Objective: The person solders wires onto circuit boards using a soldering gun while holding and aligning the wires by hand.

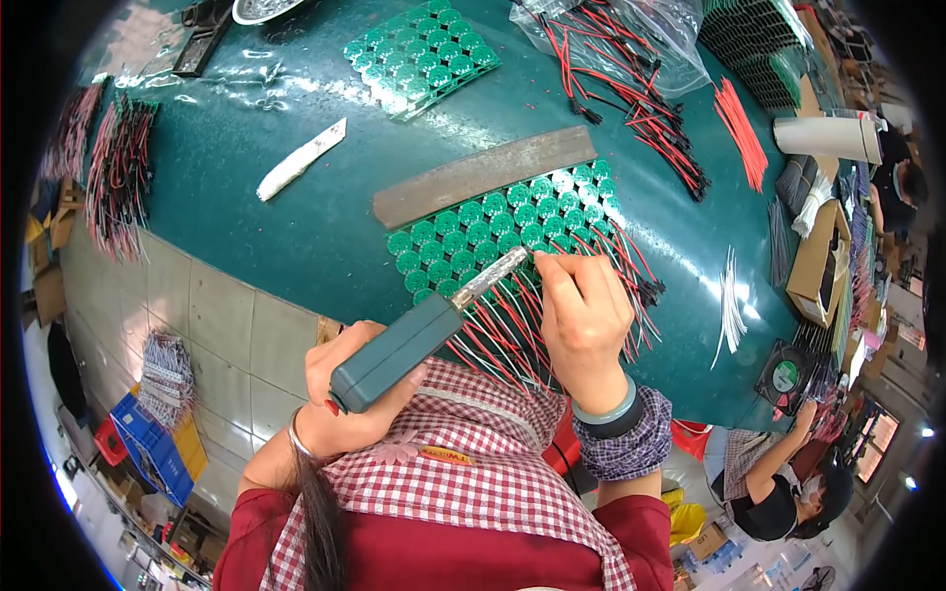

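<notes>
My left hand [340, 394] is wrapped round a boxy dark green soldering gun [399, 355]. Its silvery shaft points up and right, with the tip over a panel of round green circuit boards [448, 246]. Close to that tip, my right hand [586, 315] has thumb and forefinger pinched on a thin wire, whose end is hidden by the fingers. Red and white wires [493, 340] trail from the panel's near rows toward my apron, some with black connectors at the right. A flat grey-brown metal bar [483, 177] lies along the panel's far edge.
Another green circuit panel [424, 54] lies farther back, near a white-wrapped blade [301, 163]. Loose red-black wires [631, 89], red tubing [741, 133] and white wires [729, 305] lie to the right. A small black fan [785, 377] sits near a co-worker [788, 483]. Wire bundles [120, 167] hang at the left edge.
</notes>
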`<action>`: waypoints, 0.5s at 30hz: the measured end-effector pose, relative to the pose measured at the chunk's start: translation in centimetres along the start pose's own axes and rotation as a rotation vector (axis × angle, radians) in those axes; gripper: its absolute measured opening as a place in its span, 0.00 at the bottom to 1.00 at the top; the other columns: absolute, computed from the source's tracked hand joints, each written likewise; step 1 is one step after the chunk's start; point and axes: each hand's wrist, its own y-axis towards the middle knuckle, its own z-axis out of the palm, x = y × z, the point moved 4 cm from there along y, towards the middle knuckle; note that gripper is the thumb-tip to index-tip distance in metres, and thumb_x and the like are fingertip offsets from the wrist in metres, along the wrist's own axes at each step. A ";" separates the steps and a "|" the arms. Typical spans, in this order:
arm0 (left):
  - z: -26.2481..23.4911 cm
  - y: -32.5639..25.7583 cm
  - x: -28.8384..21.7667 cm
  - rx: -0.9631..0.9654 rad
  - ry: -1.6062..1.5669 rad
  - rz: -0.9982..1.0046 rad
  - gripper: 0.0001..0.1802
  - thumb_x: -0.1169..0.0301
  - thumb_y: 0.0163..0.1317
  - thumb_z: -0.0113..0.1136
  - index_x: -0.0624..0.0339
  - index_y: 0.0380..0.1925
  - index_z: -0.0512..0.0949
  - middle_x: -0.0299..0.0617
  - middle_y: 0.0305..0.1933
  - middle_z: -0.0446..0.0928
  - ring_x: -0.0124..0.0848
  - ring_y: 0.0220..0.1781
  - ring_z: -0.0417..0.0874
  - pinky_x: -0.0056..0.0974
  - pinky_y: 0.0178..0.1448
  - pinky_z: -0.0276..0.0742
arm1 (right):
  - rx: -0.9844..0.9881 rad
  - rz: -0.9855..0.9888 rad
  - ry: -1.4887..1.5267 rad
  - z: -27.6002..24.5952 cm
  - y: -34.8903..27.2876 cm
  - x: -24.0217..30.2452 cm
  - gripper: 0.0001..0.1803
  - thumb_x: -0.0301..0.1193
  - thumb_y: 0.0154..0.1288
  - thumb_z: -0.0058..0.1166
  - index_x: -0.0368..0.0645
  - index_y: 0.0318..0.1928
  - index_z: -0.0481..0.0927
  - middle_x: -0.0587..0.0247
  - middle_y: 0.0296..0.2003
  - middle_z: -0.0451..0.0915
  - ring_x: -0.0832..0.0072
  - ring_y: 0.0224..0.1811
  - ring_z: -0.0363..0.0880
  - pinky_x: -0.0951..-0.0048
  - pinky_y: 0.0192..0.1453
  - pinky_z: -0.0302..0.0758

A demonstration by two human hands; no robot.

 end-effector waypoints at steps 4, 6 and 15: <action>-0.2 0.0 -0.4 -0.034 0.020 0.053 0.13 0.81 0.50 0.71 0.68 0.36 0.79 0.45 0.33 0.82 0.34 0.30 0.84 0.33 0.34 0.78 | -0.008 -0.002 -0.003 0.1 -0.1 0.0 0.14 0.19 0.51 0.61 0.39 0.41 0.83 0.62 0.32 0.78 0.67 0.33 0.78 0.67 0.35 0.74; -0.2 0.1 -0.3 -0.033 0.004 0.053 0.13 0.81 0.50 0.71 0.68 0.37 0.79 0.45 0.32 0.82 0.34 0.30 0.85 0.33 0.35 0.78 | -0.012 0.005 -0.013 0.0 -0.1 0.0 0.14 0.19 0.50 0.61 0.38 0.40 0.83 0.62 0.32 0.78 0.68 0.32 0.78 0.68 0.35 0.74; 0.4 -0.1 0.2 -0.032 -0.008 0.030 0.14 0.81 0.49 0.70 0.68 0.36 0.79 0.44 0.31 0.81 0.34 0.29 0.84 0.34 0.34 0.77 | -0.025 0.002 -0.019 0.1 -0.1 0.1 0.14 0.19 0.50 0.60 0.38 0.41 0.83 0.63 0.32 0.78 0.68 0.32 0.78 0.68 0.34 0.73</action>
